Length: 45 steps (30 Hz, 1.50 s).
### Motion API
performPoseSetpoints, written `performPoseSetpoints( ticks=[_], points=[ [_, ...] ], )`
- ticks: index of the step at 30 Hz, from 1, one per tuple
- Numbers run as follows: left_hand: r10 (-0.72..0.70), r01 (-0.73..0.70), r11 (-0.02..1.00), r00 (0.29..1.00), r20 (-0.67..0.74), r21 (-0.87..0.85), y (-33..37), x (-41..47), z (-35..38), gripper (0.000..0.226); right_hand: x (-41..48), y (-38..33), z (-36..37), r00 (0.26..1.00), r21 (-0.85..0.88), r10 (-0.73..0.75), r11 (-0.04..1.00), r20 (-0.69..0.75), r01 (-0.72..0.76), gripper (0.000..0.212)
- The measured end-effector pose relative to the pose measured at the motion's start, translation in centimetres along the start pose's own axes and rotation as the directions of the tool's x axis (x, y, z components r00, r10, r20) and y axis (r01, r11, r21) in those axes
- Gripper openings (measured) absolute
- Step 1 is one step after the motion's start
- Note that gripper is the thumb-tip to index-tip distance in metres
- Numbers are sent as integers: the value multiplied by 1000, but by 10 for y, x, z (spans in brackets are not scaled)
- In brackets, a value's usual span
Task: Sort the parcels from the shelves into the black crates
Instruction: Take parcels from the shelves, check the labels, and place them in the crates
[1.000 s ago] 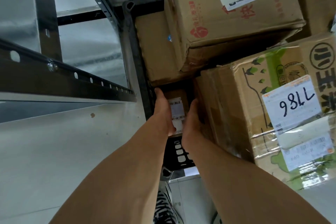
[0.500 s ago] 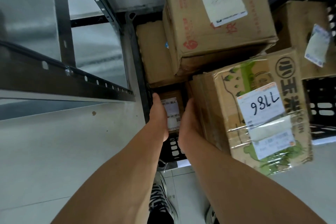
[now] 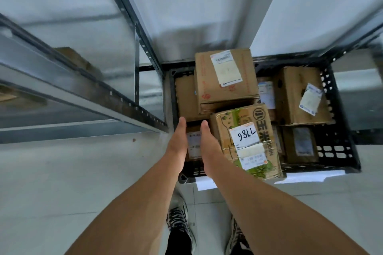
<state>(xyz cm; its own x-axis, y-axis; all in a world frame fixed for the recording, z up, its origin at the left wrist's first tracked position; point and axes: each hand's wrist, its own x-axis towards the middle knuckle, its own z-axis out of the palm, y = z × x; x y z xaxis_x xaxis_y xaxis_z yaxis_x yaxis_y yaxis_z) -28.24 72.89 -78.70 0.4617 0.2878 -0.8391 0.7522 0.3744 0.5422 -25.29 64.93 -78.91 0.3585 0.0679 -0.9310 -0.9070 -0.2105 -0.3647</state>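
Left hand (image 3: 177, 143) and right hand (image 3: 209, 147) sit flat, fingers straight and together, flanking the small labelled parcel (image 3: 193, 145) left of the corn box (image 3: 245, 141). Guessing that's to slot it into the black crate (image 3: 339, 152) through that narrow gap.

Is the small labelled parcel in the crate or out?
In: small parcel sits inside the black crate, front-left corner, beside the 7786 box.

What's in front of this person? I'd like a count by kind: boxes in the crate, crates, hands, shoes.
Cardboard parcels in the crate: 7 showing, others may be hidden
Black crate: 1
Hands: 2, left hand, right hand
Patterned shoes: 2
Total: 12
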Motion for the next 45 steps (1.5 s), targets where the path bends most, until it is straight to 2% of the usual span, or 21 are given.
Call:
performPoseSetpoints(
  ticks=[3,4,7,8,9,11,14,15,18,20,24,30,35,42,45],
  points=[
    [69,-69,991,998,3,118,22,-50,0,42,-49,-16,-13,991,-92,-114,989,68,120,64],
    [90,-88,986,996,-10,140,28,-65,1,45,-64,-19,-20,984,-116,-157,979,82,166,68],
    [194,-180,938,981,-20,297,39,-111,2,91,-111,-33,-46,953,-347,-286,888,95,301,55],
    [241,-213,906,970,-33,365,41,-122,3,94,-129,-37,-56,936,-440,-334,828,113,348,53],
    [274,-225,871,960,-52,437,45,-135,4,86,-146,-42,-66,915,-523,-381,758,129,389,51],
    [364,-267,774,929,-60,574,59,-170,8,68,-176,-52,-87,878,-668,-447,602,173,438,48],
    [433,-264,560,901,-6,785,73,-215,17,62,-222,-59,-118,829,-838,-508,328,234,437,47],
    [448,-262,495,894,15,828,76,-228,22,61,-234,-59,-130,817,-870,-529,265,230,416,48],
    [492,-249,271,866,89,930,80,-270,43,62,-270,-56,-166,783,-931,-583,117,217,346,51],
    [495,-269,147,853,164,952,83,-294,60,62,-297,-54,-192,755,-947,-625,75,200,313,55],
    [468,-349,-19,825,317,937,85,-345,95,63,-353,-43,-252,714,-973,-691,68,114,221,60],
    [500,-401,-177,750,433,899,83,-414,153,65,-418,-13,-335,654,-975,-753,189,-68,117,60],
    [485,-515,-238,671,560,823,82,-458,238,65,-457,7,-413,588,-952,-787,292,-188,87,59],
    [428,-614,-307,593,682,727,65,-497,390,65,-474,22,-561,570,-921,-766,388,-298,40,61],
    [435,-620,-304,585,684,723,56,-505,466,65,-474,20,-633,554,-909,-759,418,-343,9,57]
  ],
)
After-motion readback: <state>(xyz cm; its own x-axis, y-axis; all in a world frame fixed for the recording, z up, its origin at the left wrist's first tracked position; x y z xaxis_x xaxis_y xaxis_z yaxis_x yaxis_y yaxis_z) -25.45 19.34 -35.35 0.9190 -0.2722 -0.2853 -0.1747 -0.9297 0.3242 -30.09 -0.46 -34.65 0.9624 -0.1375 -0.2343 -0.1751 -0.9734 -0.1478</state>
